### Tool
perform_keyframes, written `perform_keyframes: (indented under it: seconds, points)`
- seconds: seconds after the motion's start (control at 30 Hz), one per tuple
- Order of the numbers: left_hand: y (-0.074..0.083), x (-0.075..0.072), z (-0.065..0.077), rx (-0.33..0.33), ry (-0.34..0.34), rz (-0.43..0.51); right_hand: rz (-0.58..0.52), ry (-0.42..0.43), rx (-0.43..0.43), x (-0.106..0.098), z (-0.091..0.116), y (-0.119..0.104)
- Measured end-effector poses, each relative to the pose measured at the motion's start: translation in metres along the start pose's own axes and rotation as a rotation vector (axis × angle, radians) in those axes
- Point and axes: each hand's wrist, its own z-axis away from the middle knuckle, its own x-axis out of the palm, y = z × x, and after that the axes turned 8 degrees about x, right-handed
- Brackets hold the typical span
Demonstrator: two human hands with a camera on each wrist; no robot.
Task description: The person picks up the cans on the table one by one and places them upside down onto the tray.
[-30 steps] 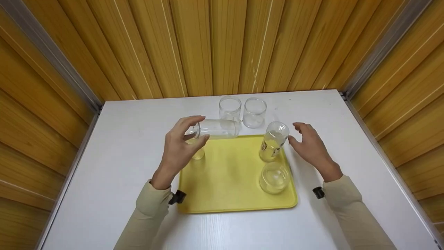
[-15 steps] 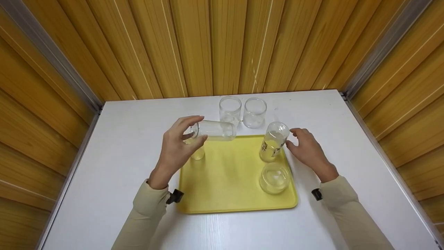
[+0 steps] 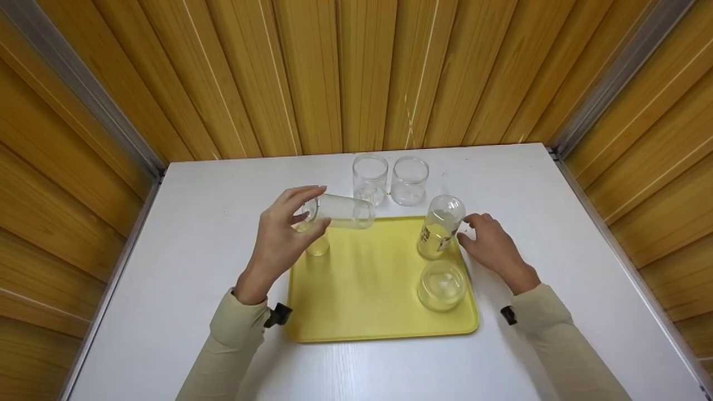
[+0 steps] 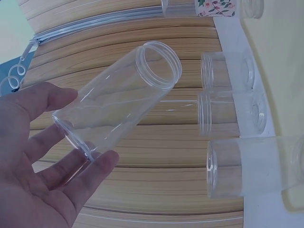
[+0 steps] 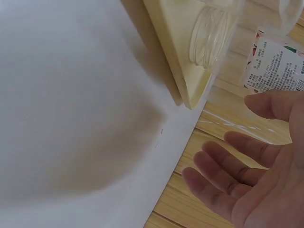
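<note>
My left hand (image 3: 278, 234) grips a tall clear jar (image 4: 114, 99) by its base end, thumb and fingertips around the glass-like wall. The jar lies nearly level above the yellow tray (image 3: 356, 312), its threaded, lidless mouth facing right. On the tray's right side stands a clear jar with a printed floral label (image 5: 273, 61), base up and threaded neck down. My right hand (image 3: 493, 248) is right beside this jar, fingers loosely bent and holding nothing. Below it sits a short clear jar (image 3: 441, 287). Another clear jar (image 3: 318, 247) on the tray's left is partly hidden behind my left hand.
Two clear jars (image 3: 370, 178) stand side by side on the white table (image 3: 223, 206) behind the tray. Wood-patterned panels (image 3: 362, 78) enclose the table at the back and both sides.
The held jar's mouth end has swung slightly down and left as my left hand shifted a little left. My right hand has moved left and nearer, closer to the labelled jar.
</note>
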Motion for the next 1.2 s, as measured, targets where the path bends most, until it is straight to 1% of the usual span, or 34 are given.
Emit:
perform_keyframes:
  seconds: [0.3, 0.63, 0.93, 1.07, 1.2]
  points:
    - [0.002, -0.003, -0.002, -0.003, -0.038, 0.01, 0.016, -0.027, -0.01, 0.008, 0.0, 0.004]
    - [0.004, -0.006, -0.003, -0.011, -0.082, -0.036, 0.058, -0.045, -0.017, 0.017, 0.001, 0.008]
    - [0.005, -0.009, -0.002, -0.022, -0.102, -0.058, 0.137, -0.062, -0.005, 0.022, 0.0, 0.01]
    - [0.004, -0.01, 0.0, -0.022, -0.103, -0.053, 0.181, -0.062, -0.023, 0.025, 0.0, 0.011]
    - [0.003, -0.011, 0.001, -0.02, -0.103, -0.05, 0.204, -0.042, -0.057, 0.027, 0.0, 0.012]
